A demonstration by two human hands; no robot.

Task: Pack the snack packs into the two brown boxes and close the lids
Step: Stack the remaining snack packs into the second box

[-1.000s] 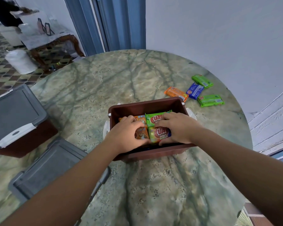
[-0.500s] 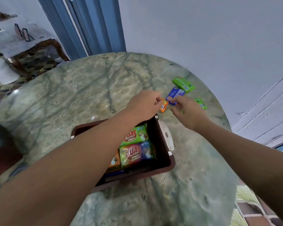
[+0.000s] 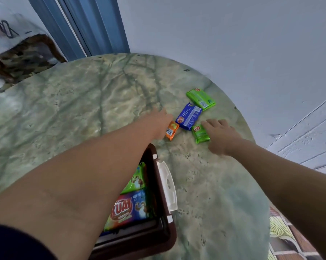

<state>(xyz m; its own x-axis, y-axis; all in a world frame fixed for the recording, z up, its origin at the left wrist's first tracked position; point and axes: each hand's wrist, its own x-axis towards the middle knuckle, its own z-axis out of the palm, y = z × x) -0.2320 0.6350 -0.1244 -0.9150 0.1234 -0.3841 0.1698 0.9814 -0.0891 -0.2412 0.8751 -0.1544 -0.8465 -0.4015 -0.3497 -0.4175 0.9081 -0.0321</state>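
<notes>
One brown box [image 3: 159, 234] stands open near me with several colourful snack packs [image 3: 129, 209] inside. Loose packs lie at the table's far right. My left hand [image 3: 158, 121] reaches over the box and closes on the left end of an orange pack [image 3: 172, 130]. My right hand [image 3: 221, 136] lies flat, fingers spread, against the right side of a small green pack [image 3: 200, 133]. A blue pack [image 3: 188, 119] sits between the hands, and a larger green pack [image 3: 200, 99] lies beyond it. No second box or lid is in view.
The round marble table [image 3: 83, 109] ends close behind the loose packs, by a pale wall [image 3: 233, 44]. A white latch handle [image 3: 167, 186] sticks out from the box's right side. A blue door frame [image 3: 94, 25] and a wooden side table [image 3: 27, 53] stand at the back left.
Both hands left the box and reached out to the loose packs at the far right. My view swung right, so the second box and grey lid dropped out of sight.
</notes>
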